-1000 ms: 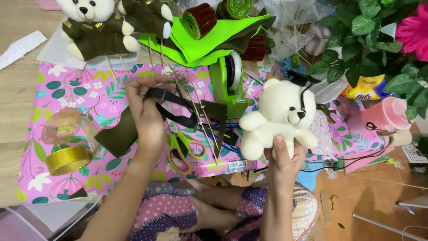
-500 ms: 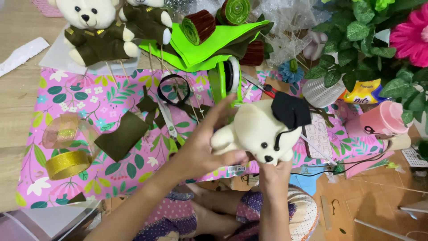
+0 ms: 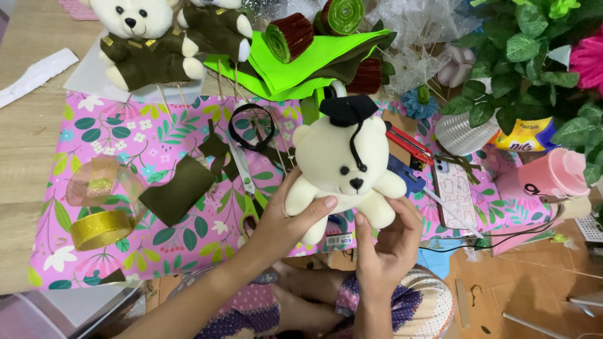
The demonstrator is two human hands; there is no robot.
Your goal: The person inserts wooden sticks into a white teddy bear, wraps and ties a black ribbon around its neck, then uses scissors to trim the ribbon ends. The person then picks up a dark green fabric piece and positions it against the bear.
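Toy: soft cream plush bear [image 3: 344, 164] with black felt graduation cap, held upright above the pink floral paper [image 3: 125, 144] on the desk.
Left hand [image 3: 286, 216]: grip closed around the bear's side.
Right hand [image 3: 389, 242]: fingers curled on its lower body.

the white teddy bear [image 3: 344, 164] hides the left hand's [image 3: 284, 216] fingers behind its back, and its lower body covers part of the right hand [image 3: 387, 237]. scissors [image 3: 246, 188] slip under that wrist. top edge crops the dressed bears [image 3: 166, 34]; pink flower [image 3: 589, 59] cut off right.
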